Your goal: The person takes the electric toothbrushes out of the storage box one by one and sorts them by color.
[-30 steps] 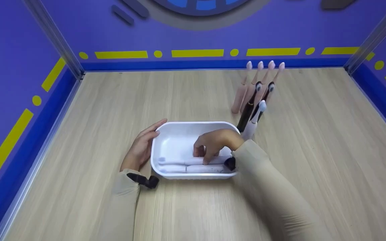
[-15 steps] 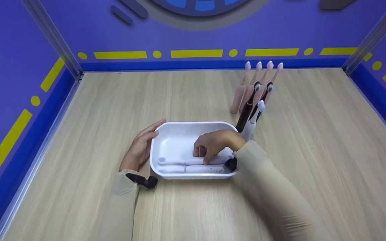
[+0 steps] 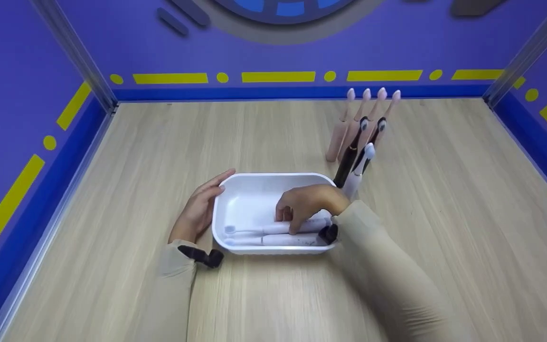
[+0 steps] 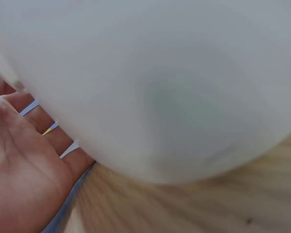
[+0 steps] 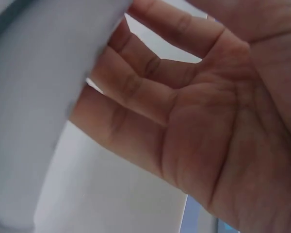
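Note:
A white plastic tray (image 3: 249,199) sits on the table, and two white electric toothbrushes lie lengthwise along its near side. My right hand (image 3: 304,204) reaches into it and pinches the handle of the farther electric toothbrush (image 3: 273,228) between thumb and fingers. The nearer electric toothbrush (image 3: 278,239) lies beside it against the near wall. In the right wrist view the white handle (image 5: 43,97) is close up and covers my fingertips. My left hand (image 3: 197,209) rests against the tray's left end, its extended fingers along the outside wall and its thumb at the rim.
Behind the tray's right end stand several upright electric toothbrushes: a white one (image 3: 355,178), black ones (image 3: 348,164) and pink ones (image 3: 337,137). Blue panels (image 3: 273,61) with yellow marks enclose the wooden table (image 3: 183,137) at the back and sides.
The pinched toothbrush has turned slightly, its handle end moving away from the tray's near wall. My right hand has shifted a little with it. The left hand and tray stay in place.

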The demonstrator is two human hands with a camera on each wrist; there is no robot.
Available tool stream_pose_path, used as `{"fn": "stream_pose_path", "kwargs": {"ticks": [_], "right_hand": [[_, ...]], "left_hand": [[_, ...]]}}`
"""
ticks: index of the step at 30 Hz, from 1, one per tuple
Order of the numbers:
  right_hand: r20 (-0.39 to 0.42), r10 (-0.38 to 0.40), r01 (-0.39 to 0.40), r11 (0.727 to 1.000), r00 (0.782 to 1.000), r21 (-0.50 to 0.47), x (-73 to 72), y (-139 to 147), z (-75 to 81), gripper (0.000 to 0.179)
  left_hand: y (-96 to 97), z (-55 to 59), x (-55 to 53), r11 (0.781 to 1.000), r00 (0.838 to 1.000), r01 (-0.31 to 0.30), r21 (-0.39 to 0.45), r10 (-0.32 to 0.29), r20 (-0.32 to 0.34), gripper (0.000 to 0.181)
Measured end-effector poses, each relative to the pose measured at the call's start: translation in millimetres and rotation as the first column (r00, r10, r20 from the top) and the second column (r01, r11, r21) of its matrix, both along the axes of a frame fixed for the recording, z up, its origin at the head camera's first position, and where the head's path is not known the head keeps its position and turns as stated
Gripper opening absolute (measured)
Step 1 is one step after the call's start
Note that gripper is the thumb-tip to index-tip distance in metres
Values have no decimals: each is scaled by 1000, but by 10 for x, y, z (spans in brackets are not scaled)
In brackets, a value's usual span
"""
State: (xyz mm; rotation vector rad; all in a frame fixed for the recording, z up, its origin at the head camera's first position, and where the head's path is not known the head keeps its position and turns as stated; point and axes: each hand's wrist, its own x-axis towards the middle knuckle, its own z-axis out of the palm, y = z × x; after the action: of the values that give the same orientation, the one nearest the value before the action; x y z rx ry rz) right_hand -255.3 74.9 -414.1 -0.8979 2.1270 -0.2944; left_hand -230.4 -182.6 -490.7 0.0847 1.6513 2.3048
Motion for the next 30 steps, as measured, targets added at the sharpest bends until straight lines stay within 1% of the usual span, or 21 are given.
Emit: {"fn": "stream_pose_path", "kwargs": {"ticks": [3, 10, 12, 18, 21, 24, 30], "right_hand": [[-8, 14, -14, 1000, 1000, -9, 2, 3, 7, 25], [-13, 8, -9, 999, 1000, -34, 16, 2, 25, 26], [-16, 20, -21, 998, 1000, -52, 22, 0, 30, 26], [-18, 3, -5, 995, 1000, -100, 23, 8, 57, 30], [-27, 11, -14, 992, 1000, -127, 17, 21, 83, 32], [-47, 34, -41, 987, 998, -156, 15, 35, 117, 34], [-135, 67, -96, 970, 989, -223, 40, 61, 192, 35]], "left_hand": [[2, -1, -3, 1000, 1000, 1, 3, -1, -3, 49], [2, 0, -2, 1000, 1000, 2, 5, -2, -4, 49], [1, 0, 0, 1000, 1000, 2, -2, -2, -5, 49], [-2, -8, -2, 1000, 1000, -5, -12, 5, 0, 49], [0, -7, -2, 1000, 1000, -10, -9, 10, 4, 49], [1, -3, -1, 1000, 1000, -5, -5, 5, 6, 49], [5, 4, -2, 1000, 1000, 0, 8, 0, 5, 50]]}}
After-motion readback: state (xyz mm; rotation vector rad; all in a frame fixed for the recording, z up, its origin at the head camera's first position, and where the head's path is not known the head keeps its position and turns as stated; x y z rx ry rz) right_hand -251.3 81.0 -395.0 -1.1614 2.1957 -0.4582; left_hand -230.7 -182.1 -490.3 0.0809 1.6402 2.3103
